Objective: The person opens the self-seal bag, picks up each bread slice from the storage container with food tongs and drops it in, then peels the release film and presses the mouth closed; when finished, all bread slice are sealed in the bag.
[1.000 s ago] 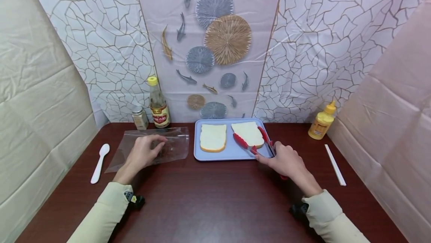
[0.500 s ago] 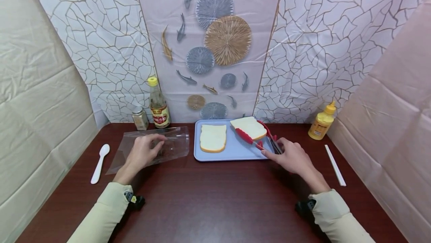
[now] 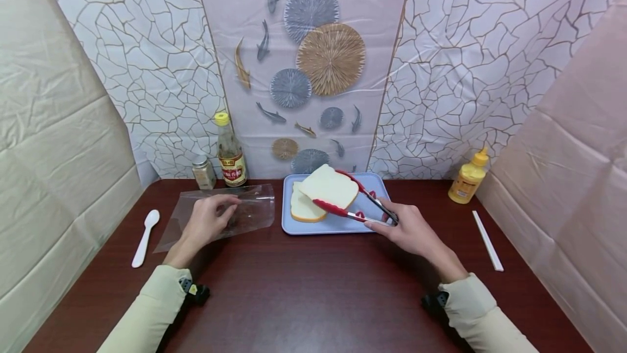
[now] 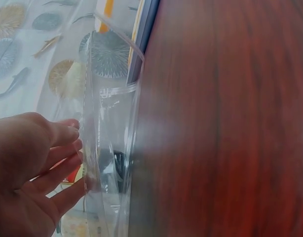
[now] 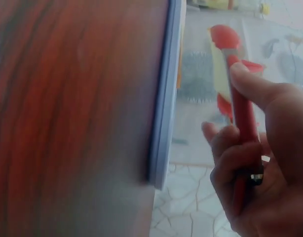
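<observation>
My right hand [image 3: 409, 229] grips red tongs [image 3: 364, 203] [image 5: 240, 103], which clamp a white bread slice [image 3: 329, 186] lifted above the light blue tray [image 3: 343, 222]. A second bread slice [image 3: 302, 210] lies on the tray's left half, partly under the lifted one. My left hand [image 3: 208, 221] [image 4: 28, 173] rests on a clear plastic bag [image 3: 245, 212] [image 4: 109, 148] lying flat on the dark wooden table, fingers at the bag's edge. In the right wrist view the tray's edge [image 5: 166, 98] stands left of my fingers.
A white spoon [image 3: 145, 236] lies at the left. A small spice jar [image 3: 203, 171] and a yellow-capped bottle [image 3: 231, 152] stand at the back. A yellow squeeze bottle [image 3: 469, 176] and a white stick [image 3: 487, 239] are at the right. Covered walls enclose the table.
The right hand has lifted the right bread slice off the tray with the tongs and carried it left, over the other slice. The left hand stays on the bag.
</observation>
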`<state>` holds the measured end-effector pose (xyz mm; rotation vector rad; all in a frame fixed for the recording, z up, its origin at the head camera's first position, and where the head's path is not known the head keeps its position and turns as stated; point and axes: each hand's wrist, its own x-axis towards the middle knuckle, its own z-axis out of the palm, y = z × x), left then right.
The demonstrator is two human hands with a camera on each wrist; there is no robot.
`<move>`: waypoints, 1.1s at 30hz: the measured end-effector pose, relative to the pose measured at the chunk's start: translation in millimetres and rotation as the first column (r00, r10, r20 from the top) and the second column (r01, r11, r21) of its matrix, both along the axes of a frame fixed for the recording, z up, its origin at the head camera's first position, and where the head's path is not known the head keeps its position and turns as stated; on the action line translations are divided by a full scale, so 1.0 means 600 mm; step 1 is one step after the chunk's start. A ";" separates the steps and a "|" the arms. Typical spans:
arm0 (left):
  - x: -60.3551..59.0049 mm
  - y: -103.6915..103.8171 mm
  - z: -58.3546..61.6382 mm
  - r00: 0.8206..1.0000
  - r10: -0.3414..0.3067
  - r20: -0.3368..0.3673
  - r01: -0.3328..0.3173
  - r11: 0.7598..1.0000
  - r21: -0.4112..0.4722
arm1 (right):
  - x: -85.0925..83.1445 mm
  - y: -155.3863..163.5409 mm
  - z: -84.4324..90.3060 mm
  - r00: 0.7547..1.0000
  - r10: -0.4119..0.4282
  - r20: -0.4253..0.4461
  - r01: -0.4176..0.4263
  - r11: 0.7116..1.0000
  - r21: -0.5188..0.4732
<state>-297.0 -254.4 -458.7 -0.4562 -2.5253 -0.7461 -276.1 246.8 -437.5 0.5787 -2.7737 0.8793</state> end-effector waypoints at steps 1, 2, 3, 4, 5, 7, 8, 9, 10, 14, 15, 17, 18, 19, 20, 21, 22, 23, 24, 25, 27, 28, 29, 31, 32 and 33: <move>0.000 0.000 0.000 1.000 -0.002 -0.006 0.002 1.000 0.002 | 0.000 -0.007 0.000 1.000 0.018 0.010 -0.018 1.000 -0.009; 0.001 -0.001 -0.001 1.000 -0.004 -0.012 0.004 1.000 0.007 | -0.001 -0.013 0.000 0.999 0.037 0.008 -0.037 0.999 -0.016; 0.001 -0.001 -0.001 1.000 -0.005 -0.020 0.005 1.000 0.011 | -0.002 -0.020 0.000 0.998 0.057 0.011 -0.056 0.998 -0.025; 0.002 -0.001 -0.001 1.000 -0.005 -0.026 0.005 1.000 0.015 | -0.003 -0.026 0.001 0.997 0.074 0.009 -0.074 0.997 -0.027; 0.002 -0.002 -0.002 0.999 -0.006 -0.033 0.007 1.000 0.020 | -0.003 -0.033 0.001 0.996 0.089 0.018 -0.088 0.996 -0.027; 0.002 -0.002 -0.002 0.999 -0.006 -0.043 0.007 1.000 0.030 | -0.004 -0.047 0.004 0.993 0.110 0.034 -0.110 0.994 -0.021; 0.002 -0.001 -0.001 0.999 -0.006 -0.046 0.007 0.999 0.034 | -0.004 -0.054 0.005 0.992 0.119 0.045 -0.118 0.993 -0.019; 0.002 -0.001 -0.001 0.999 -0.006 -0.048 0.008 0.999 0.038 | -0.004 -0.060 0.006 0.990 0.129 0.056 -0.128 0.992 -0.016; 0.002 -0.001 -0.001 0.999 -0.006 -0.049 0.008 0.999 0.040 | -0.005 -0.067 0.007 0.988 0.137 0.065 -0.136 0.991 -0.011; 0.002 0.001 0.000 0.999 -0.011 -0.041 0.013 0.999 0.046 | -0.005 -0.093 0.012 0.983 0.166 0.082 -0.167 0.986 0.009; 0.002 0.002 0.000 0.999 -0.011 -0.040 0.013 0.999 0.044 | -0.005 -0.099 0.014 0.981 0.173 0.083 -0.174 0.985 0.015; 0.002 0.002 0.000 0.999 -0.016 -0.039 0.018 0.999 0.042 | -0.005 -0.109 0.016 0.979 0.182 0.089 -0.185 0.982 0.026; 0.001 0.002 0.000 0.999 -0.018 -0.041 0.019 0.999 0.039 | -0.004 -0.113 0.018 0.978 0.189 0.091 -0.192 0.981 0.031; 0.001 0.002 0.000 0.999 -0.018 -0.044 0.020 0.999 0.037 | -0.004 -0.117 0.018 0.977 0.193 0.091 -0.197 0.980 0.039; 0.001 0.002 0.001 0.999 -0.020 -0.044 0.021 0.999 0.036 | -0.004 -0.120 0.019 0.976 0.199 0.088 -0.204 0.978 0.046; 0.001 0.002 0.001 0.999 -0.020 -0.042 0.021 0.999 0.036 | -0.004 -0.123 0.019 0.975 0.205 0.086 -0.210 0.976 0.052; 0.001 0.002 0.001 0.999 -0.021 -0.042 0.022 0.999 0.037 | -0.004 -0.126 0.020 0.974 0.214 0.079 -0.219 0.974 0.060; 0.001 0.002 0.001 0.999 -0.021 -0.041 0.023 0.999 0.036 | -0.004 -0.129 0.019 0.973 0.218 0.075 -0.224 0.972 0.071; 0.001 0.001 0.002 0.999 -0.021 -0.040 0.022 0.999 0.035 | -0.005 -0.131 0.019 0.972 0.223 0.072 -0.228 0.970 0.078; 0.001 0.001 0.002 0.999 -0.021 -0.038 0.022 0.999 0.035 | -0.006 -0.133 0.018 0.971 0.228 0.070 -0.234 0.969 0.085; 0.001 0.001 0.002 0.999 -0.029 -0.034 0.030 0.999 0.039 | -0.007 -0.136 0.016 0.969 0.237 0.077 -0.243 0.965 0.094; 0.001 0.000 0.002 0.999 -0.033 -0.034 0.034 0.999 0.040 | -0.008 -0.137 0.016 0.967 0.241 0.078 -0.248 0.964 0.100; 0.001 0.000 0.002 0.999 -0.035 -0.032 0.037 0.999 0.041 | -0.009 -0.139 0.015 0.967 0.241 0.085 -0.249 0.963 0.104; 0.001 0.000 0.002 0.999 -0.039 -0.028 0.040 0.998 0.045 | -0.010 -0.142 0.013 0.963 0.254 0.089 -0.262 0.960 0.102; 0.001 0.001 0.002 0.999 -0.041 -0.026 0.043 0.998 0.048 | -0.010 -0.144 0.013 0.962 0.257 0.092 -0.266 0.959 0.101; 0.001 0.001 0.002 0.999 -0.042 -0.025 0.043 0.998 0.050 | -0.011 -0.146 0.012 0.961 0.260 0.091 -0.269 0.958 0.104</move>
